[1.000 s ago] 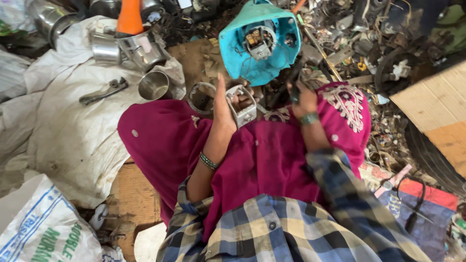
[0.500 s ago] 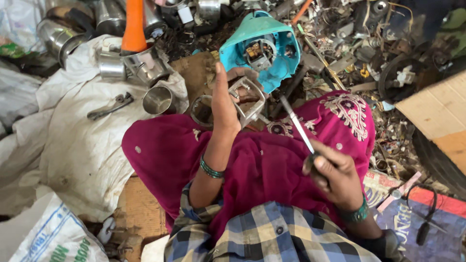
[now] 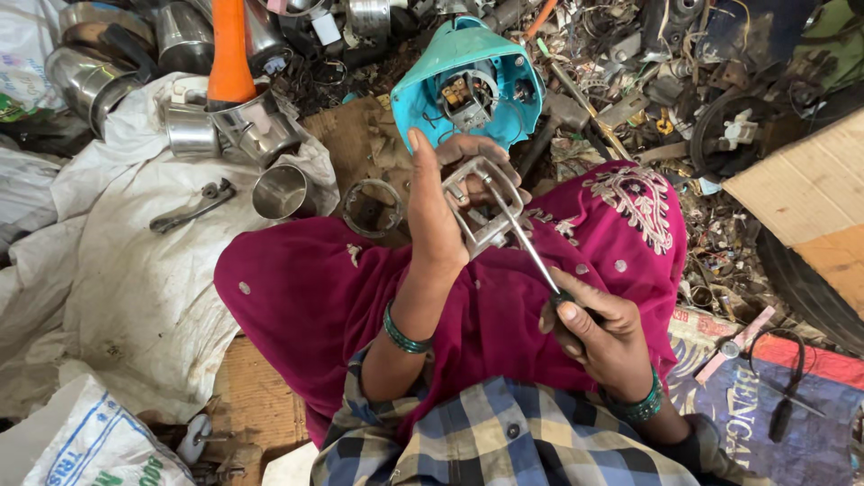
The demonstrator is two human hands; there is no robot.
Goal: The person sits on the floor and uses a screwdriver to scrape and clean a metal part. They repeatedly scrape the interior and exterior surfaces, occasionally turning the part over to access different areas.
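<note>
A white cloth (image 3: 117,297) covers the floor at left; a magenta embroidered cloth (image 3: 306,306) drapes the lap at centre. A turquoise appliance housing (image 3: 504,67) lies at top centre amid scrap. The left hand (image 3: 441,207) has its grip closed round a metal bracket (image 3: 481,207) at centre. The right hand (image 3: 603,333) clasps a screwdriver (image 3: 526,247), its shaft slanting up-left, tip at the bracket.

Dull metal bracket (image 3: 481,202), glossy teal plastic housing (image 3: 468,85), magenta cloth (image 3: 306,306), shiny steel cups (image 3: 279,191).
</note>
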